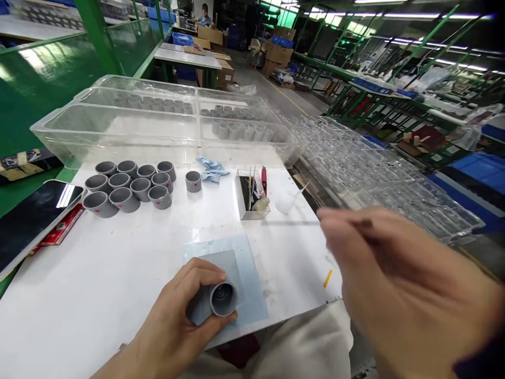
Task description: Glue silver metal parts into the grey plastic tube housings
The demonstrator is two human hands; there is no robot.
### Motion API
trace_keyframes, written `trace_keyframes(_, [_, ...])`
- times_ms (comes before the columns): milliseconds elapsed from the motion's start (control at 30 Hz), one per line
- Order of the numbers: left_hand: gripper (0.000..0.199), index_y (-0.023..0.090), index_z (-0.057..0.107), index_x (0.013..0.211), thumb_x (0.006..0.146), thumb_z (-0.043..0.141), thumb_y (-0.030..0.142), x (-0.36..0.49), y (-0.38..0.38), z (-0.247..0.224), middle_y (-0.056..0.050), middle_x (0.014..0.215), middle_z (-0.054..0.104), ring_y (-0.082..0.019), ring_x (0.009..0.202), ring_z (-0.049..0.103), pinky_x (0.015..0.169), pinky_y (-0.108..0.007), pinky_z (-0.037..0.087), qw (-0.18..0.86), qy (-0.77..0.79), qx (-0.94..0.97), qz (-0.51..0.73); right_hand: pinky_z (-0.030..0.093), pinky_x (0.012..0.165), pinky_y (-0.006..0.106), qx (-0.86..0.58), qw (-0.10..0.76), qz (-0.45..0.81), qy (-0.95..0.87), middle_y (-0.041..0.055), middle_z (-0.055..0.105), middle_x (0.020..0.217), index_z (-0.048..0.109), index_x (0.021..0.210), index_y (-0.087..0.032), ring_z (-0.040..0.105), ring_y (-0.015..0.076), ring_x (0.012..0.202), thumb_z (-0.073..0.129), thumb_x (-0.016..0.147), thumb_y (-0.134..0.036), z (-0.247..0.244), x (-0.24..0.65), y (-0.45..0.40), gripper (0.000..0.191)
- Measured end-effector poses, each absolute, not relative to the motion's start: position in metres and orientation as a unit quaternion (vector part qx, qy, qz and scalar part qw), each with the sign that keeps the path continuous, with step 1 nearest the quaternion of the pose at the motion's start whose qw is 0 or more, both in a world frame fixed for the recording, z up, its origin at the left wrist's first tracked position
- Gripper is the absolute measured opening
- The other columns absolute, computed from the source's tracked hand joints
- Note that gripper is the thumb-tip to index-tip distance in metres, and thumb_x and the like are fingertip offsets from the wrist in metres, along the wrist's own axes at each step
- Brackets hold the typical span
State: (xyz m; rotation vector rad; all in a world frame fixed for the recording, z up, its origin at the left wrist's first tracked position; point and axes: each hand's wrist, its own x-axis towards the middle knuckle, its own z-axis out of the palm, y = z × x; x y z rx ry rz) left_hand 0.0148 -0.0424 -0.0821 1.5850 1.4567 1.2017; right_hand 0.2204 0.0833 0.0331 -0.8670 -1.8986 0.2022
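Your left hand [173,321] curls its fingers tight around the gray tube [223,299], with the open end tipped up at you, just over the pale blue mat [252,279]. Hold it firm. Your right hand [398,279] is up to the side, its fingers pinching a thin stick [300,222], a bit blurred. Pinch it lightly.

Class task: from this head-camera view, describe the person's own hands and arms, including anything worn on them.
The left hand and right hand are bare: no gloves, rings or watch show. No sleeve shows on the left forearm. A dark navy sleeve shows at the lower right corner, by the right wrist.
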Motion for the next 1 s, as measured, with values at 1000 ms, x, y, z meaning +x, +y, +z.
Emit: trace_keyframes(1000, [0.049,0.038,0.054,0.139,0.098,0.066,0.013,0.012,-0.044,-0.085,-0.002,0.129,0.062,-0.018,0.121,0.063,0.101,-0.031,0.055,0.338,0.524,0.642,0.446,0.046,0.064,0.035,-0.24,0.324,0.236,-0.884,0.006,0.068,0.074,0.07,0.089,-0.012,0.058,0.0176,0.069,0.062,0.096,-0.008,-0.011,0.206,0.048,0.012])
